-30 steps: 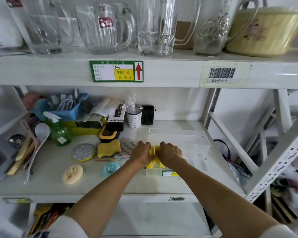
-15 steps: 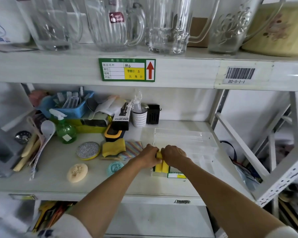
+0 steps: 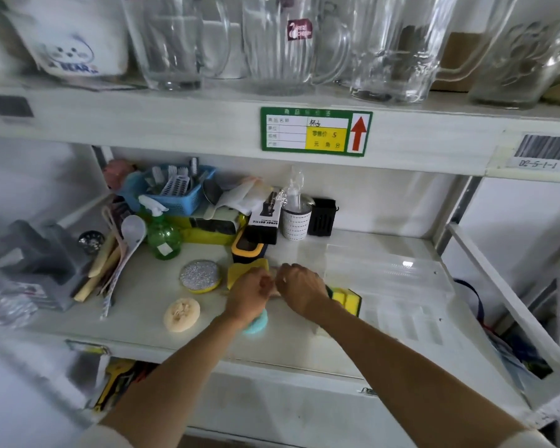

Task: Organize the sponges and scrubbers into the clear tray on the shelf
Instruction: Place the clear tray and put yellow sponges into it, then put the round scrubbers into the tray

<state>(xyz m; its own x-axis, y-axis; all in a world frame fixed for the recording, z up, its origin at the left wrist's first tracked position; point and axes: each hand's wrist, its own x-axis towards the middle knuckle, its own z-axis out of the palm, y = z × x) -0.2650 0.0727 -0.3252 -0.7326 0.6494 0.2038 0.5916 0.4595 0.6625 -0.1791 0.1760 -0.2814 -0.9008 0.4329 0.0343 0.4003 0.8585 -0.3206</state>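
The clear tray (image 3: 401, 286) lies on the right half of the lower shelf. A stack of yellow-and-green sponges (image 3: 345, 299) stands on edge at its front left corner, free of both hands. My left hand (image 3: 249, 294) and my right hand (image 3: 301, 289) are close together just left of the tray. Their fingers curl down over a spot where a striped cloth lay, and they hide it. A yellow sponge (image 3: 244, 270) shows behind my left hand. A teal round scrubber (image 3: 256, 321) peeks out under my left wrist. A silver round scrubber (image 3: 200, 275) and a pale loofah disc (image 3: 181, 315) lie further left.
Behind the hands are a yellow-rimmed black brush (image 3: 246, 250), a spray-bottle box (image 3: 262, 221), a white cup (image 3: 296, 221) and a black holder (image 3: 322, 218). A green spray bottle (image 3: 163, 236), a blue basket (image 3: 175, 192) and wooden utensils (image 3: 107, 266) crowd the left. Glass jugs (image 3: 282, 43) stand on the shelf above.
Both hands have let go of the yellow-and-green sponges, which now stand in the tray's corner, and have moved left towards the yellow sponge. The camera has moved closer.
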